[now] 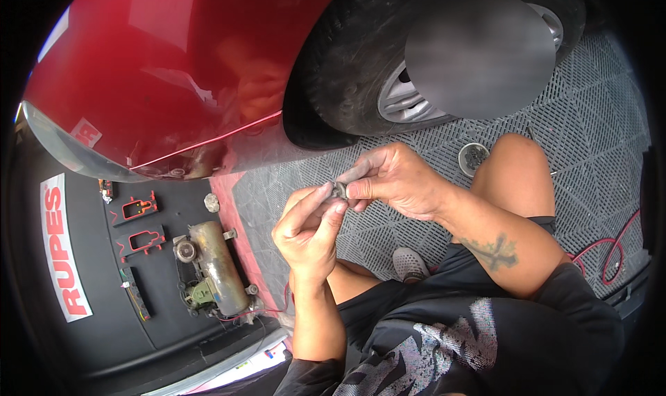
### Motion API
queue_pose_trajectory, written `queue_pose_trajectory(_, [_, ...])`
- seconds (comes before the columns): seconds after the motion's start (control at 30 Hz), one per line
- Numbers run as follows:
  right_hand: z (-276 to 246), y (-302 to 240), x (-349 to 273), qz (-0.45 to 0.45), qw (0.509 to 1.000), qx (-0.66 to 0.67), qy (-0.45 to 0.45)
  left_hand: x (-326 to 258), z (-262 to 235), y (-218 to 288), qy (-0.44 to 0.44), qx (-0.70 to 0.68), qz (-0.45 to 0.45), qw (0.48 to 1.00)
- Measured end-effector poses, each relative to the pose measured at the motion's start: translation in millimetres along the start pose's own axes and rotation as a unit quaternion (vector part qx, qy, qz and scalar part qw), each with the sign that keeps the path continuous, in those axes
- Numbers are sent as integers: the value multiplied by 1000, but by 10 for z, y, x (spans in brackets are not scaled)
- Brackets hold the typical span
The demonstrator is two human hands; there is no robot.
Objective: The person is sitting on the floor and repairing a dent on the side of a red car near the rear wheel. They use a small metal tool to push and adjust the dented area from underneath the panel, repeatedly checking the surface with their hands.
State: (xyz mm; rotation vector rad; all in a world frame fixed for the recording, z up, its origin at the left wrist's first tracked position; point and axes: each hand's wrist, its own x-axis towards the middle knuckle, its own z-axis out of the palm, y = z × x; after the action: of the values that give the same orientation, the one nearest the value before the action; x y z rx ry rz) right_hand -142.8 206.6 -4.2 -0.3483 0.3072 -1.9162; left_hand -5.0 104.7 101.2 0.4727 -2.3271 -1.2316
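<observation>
Crouching on open grating floor [596,118] beside tyre [347,70], pinching small grey metal part [340,189] between left hand [309,229] and right hand [392,181] fingertips.

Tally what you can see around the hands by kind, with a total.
Hands: 2, left hand and right hand, both pinching one small grey metal part
Small metal parts: 1
Round dishes on the floor grating: 1, small round dish
Car wheels: 1, wheel
Metal cylinder tanks: 1, tank
Red cables: 1, red cable
Total: 7
</observation>
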Motion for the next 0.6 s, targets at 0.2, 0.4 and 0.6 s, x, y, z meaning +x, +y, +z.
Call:
queue_pose_trajectory(0.2, [38, -77, -53, -41, 997, -64, 3, -6, 38, -102, 4, -50, 9, 999])
queue_pose_trajectory(0.4, [17, -124, -91, -67, 995, -67, -26, 5, 94, -113, -17, -129, 6, 991])
queue_pose_trajectory(0.6, [100, -146, -163, -63, 996, -57, 6, -33, 119, -180, -49, -152, -25, 987])
